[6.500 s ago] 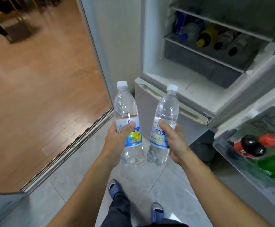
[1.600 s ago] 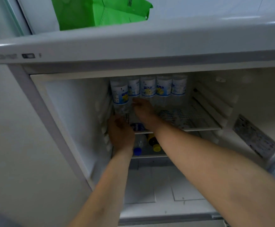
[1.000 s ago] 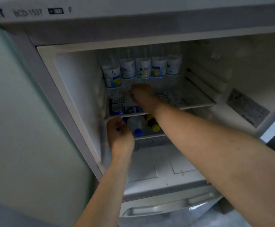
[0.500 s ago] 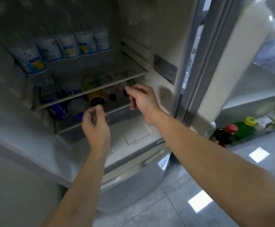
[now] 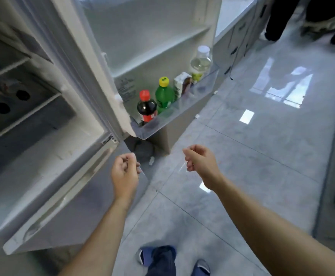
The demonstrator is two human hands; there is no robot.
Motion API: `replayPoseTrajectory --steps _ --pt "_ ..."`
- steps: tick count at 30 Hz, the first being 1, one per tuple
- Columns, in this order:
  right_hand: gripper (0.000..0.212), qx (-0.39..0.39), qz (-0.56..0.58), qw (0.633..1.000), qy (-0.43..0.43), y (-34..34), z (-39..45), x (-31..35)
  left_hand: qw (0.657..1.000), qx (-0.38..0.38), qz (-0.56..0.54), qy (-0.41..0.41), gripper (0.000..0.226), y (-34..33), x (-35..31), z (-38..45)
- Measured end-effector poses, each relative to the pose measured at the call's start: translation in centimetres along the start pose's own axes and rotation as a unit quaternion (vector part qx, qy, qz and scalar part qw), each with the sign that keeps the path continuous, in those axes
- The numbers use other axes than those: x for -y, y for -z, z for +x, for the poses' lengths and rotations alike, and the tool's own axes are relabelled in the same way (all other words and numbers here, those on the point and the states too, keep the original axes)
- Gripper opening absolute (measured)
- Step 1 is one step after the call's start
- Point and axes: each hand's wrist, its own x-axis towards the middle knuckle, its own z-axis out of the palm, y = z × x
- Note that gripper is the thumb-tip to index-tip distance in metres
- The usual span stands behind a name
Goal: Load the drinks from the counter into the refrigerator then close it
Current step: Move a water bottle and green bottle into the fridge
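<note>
While our left hand [image 5: 125, 172] and right hand [image 5: 199, 161] hung empty with fingers loosely curled, we judged it best to fetch more drinks, leaving the refrigerator door [image 5: 152, 32] wide.

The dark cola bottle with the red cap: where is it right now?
In the head view, the dark cola bottle with the red cap stands in the open refrigerator door's lower clear bin, at the hinge end, directly beside the green plastic bottle with the yellow cap.

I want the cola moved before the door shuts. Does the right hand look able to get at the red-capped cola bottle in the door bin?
Probably yes: the right hand is empty, and nothing stands between it and the cola bottle at the bin's near end.
</note>
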Motion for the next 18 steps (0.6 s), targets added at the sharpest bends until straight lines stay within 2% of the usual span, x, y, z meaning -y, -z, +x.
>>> replayPoseTrajectory --steps 5,9,12,15,18 --pt "0.016 -0.124 0.009 0.987 -0.1 11.6 -3.6 -7.1 0.993 0.077 0.072 0.051 0.015 -4.2 3.9 -4.7" --pt "0.016 -0.203 0.018 0.962 -0.179 18.1 -7.1 -12.0 0.966 0.16 0.179 0.096 0.015 -5.2 7.5 -6.2" --pt "0.013 -0.237 0.032 0.941 -0.239 21.1 -10.0 -15.4 0.929 0.219 0.259 0.149 0.014 -4.9 10.5 -6.3" --pt "0.037 -0.28 0.037 0.914 -0.292 22.9 -13.1 -18.0 0.875 0.277 0.323 0.232 0.015 -3.9 13.3 -6.0" --pt "0.046 -0.315 0.045 0.883 -0.345 23.7 -16.2 -19.9 0.814 0.313 0.377 0.313 0.017 -2.9 14.9 -5.7"
